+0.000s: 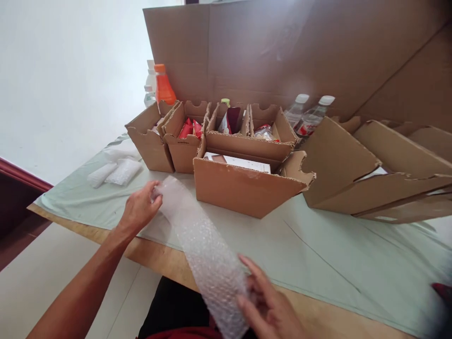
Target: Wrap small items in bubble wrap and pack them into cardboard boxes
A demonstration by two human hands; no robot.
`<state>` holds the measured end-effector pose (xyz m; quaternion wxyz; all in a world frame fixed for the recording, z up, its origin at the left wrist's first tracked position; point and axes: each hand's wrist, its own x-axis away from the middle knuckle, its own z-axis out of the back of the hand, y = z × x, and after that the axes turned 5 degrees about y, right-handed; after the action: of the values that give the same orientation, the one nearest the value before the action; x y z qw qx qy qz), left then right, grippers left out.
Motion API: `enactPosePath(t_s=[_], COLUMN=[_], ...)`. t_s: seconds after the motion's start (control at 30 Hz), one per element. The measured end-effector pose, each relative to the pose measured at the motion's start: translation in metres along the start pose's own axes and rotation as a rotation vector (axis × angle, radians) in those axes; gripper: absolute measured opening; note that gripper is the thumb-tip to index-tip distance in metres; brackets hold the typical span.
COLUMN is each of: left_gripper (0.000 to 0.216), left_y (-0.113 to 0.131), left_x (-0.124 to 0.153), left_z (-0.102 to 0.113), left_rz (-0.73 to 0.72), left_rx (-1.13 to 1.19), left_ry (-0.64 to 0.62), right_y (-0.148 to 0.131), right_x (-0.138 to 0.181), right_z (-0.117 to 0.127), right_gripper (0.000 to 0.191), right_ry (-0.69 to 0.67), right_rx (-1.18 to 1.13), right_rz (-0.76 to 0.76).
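A long strip of bubble wrap (205, 240) runs slantwise from the table top down over the near edge towards my lap. My left hand (143, 207) pinches its upper end between thumb and fingers. Lower down, my right hand (266, 303) holds the right edge, with the thumb on the front face and the other fingers partly hidden. Just beyond the strip stands an open cardboard box (233, 188) with a white carton (240, 162) inside. To the left of the strip lie small folded bubble wrap pieces (123, 172).
Several open cardboard bins (185, 155) with packaged goods stand in a row behind. More cardboard bins (339, 165) are at the right. An orange bottle (164, 87) and clear bottles (314, 115) stand near a tall cardboard panel (247, 56). A pale green cloth (275, 254) covers the table.
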<state>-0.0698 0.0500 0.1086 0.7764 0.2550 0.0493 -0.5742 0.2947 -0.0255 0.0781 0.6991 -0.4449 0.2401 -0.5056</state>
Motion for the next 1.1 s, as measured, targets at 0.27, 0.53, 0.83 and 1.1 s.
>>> enactPosePath(t_s=[0.27, 0.53, 0.83, 1.1], left_gripper=[0.047, 0.070, 0.041, 0.067], left_y=[0.006, 0.001, 0.024, 0.017], left_x=[-0.016, 0.140, 0.093, 0.089], left_z=[-0.009, 0.042, -0.008, -0.024], left_rz=[-0.248, -0.438, 0.099, 0.114], left_rx=[0.151, 0.458, 0.501, 0.340], left_ry=[0.038, -0.352, -0.092, -0.088], right_y=[-0.016, -0.043, -0.070, -0.050], right_x=[-0.017, -0.029, -0.085, -0.087], right_z=[-0.048, -0.037, -0.047, -0.048], right_gripper=[0.052, 0.041, 0.050, 0.039], right_ry=[-0.132, -0.218, -0.015, 0.122], right_rx=[-0.126, -0.578, -0.695, 0.286], right_rz=[0.043, -0.297, -0.087, 0.617])
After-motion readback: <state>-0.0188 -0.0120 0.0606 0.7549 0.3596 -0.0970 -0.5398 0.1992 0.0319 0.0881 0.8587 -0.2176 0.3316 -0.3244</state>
